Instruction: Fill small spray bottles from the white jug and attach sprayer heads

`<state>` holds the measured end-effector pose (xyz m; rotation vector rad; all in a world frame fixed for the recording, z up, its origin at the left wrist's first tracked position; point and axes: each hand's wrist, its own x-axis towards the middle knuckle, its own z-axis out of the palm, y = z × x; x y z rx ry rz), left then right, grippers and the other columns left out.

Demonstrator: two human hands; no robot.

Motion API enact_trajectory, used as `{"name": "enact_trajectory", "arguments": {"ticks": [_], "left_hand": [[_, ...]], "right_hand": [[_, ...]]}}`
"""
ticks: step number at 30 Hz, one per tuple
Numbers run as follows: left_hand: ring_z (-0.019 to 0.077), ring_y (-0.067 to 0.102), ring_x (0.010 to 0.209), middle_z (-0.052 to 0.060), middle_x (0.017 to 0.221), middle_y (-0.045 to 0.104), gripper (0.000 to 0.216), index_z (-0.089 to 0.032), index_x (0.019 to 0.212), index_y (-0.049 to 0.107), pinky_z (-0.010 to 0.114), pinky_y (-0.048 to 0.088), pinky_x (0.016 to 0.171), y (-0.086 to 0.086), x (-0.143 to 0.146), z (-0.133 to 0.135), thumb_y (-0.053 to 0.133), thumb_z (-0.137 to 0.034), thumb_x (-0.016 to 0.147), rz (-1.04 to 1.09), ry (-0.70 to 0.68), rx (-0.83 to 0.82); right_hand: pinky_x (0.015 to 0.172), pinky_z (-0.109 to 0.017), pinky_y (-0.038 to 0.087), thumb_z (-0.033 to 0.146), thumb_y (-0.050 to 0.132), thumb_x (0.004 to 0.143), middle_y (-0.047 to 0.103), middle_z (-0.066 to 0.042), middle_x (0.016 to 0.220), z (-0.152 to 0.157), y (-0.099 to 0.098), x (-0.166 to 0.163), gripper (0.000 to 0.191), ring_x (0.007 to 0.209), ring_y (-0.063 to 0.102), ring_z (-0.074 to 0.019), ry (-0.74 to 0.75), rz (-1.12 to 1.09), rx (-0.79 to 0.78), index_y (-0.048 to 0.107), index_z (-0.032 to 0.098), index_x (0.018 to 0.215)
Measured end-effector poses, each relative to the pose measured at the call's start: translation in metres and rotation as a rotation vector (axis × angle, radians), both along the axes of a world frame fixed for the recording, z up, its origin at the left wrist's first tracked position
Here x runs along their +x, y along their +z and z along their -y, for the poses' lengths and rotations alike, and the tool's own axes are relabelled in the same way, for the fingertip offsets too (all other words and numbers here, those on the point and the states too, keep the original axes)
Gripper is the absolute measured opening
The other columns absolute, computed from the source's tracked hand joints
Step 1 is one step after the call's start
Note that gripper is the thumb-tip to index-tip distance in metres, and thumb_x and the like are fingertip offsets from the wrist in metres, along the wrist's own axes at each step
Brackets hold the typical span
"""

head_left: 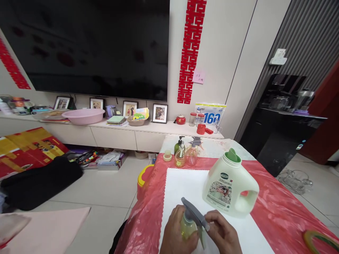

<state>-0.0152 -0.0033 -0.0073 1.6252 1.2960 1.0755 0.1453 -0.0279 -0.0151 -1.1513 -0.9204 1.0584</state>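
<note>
My left hand [177,231] is wrapped round the body of a small clear spray bottle [187,227] with yellowish liquid. The fingers of my right hand [221,233] pinch its grey trigger head [194,213]. Both hands are low at the near edge of a white mat [182,183] on a table under a red plastic cover [278,208]. Just beyond my right hand stands a pale green detergent jug [230,185] with a handle and an open green spout.
At the table's far end stand a small cap [167,155], a dark pump bottle [178,144] and two clear spray bottles [191,153]. A green-rimmed ring [320,240] lies at the right. A low cabinet with a pink basin [83,116] and photo frames runs below a big television.
</note>
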Motion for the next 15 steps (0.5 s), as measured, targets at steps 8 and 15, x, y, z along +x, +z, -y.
{"name": "enact_trajectory", "arguments": {"ticks": [8, 15], "left_hand": [[0.029, 0.071, 0.092, 0.008, 0.097, 0.074, 0.033, -0.024, 0.099, 0.063, 0.038, 0.055, 0.083, 0.005, 0.006, 0.009, 0.066, -0.046, 0.075, 0.019, 0.075, -0.075], [0.0306, 0.073, 0.1, 0.009, 0.113, 0.076, 0.062, -0.026, 0.119, 0.059, 0.037, 0.058, 0.082, -0.016, 0.001, 0.011, 0.075, -0.039, 0.06, 0.121, 0.103, -0.155]], "right_hand": [[0.08, -0.03, 0.051, 0.061, 0.078, 0.078, 0.062, -0.009, 0.103, -0.028, 0.012, -0.016, 0.046, 0.094, 0.061, -0.0244, 0.412, 0.222, 0.286, 0.075, 0.023, 0.103], [0.079, -0.027, 0.045, 0.062, 0.077, 0.081, 0.058, -0.007, 0.102, -0.027, 0.008, -0.026, 0.046, 0.091, 0.057, -0.0206, 0.338, 0.251, 0.264, 0.074, 0.026, 0.108]]}}
